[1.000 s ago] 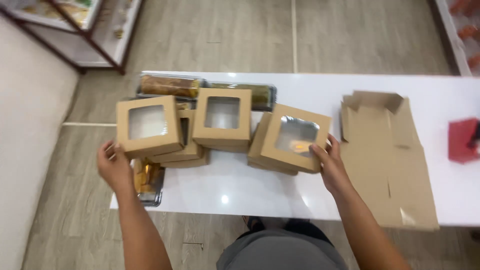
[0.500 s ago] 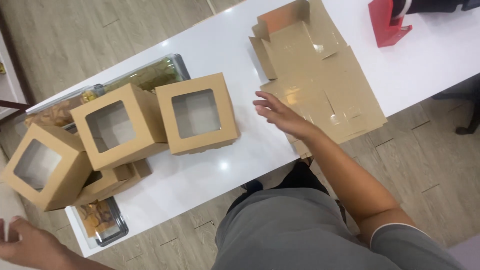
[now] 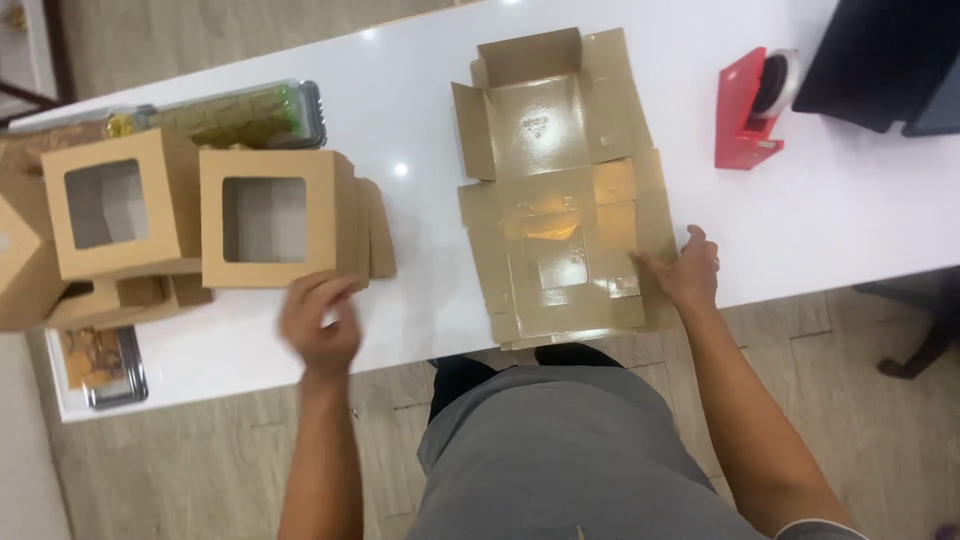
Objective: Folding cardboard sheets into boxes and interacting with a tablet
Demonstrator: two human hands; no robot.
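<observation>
Flat, unfolded brown cardboard box blank, glossy inner face up

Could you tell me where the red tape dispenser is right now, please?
In the head view, the red tape dispenser stands on the white table at upper right, beyond the flat cardboard blank.

A: flat box blank?
B: brown cardboard, unfolded, glossy side up, lying flat mid-table. Near edge at the table edge, flaps spread.
A: window box?
B: folded up, brown, square cutout facing up. Left of the blank, well apart.
</observation>
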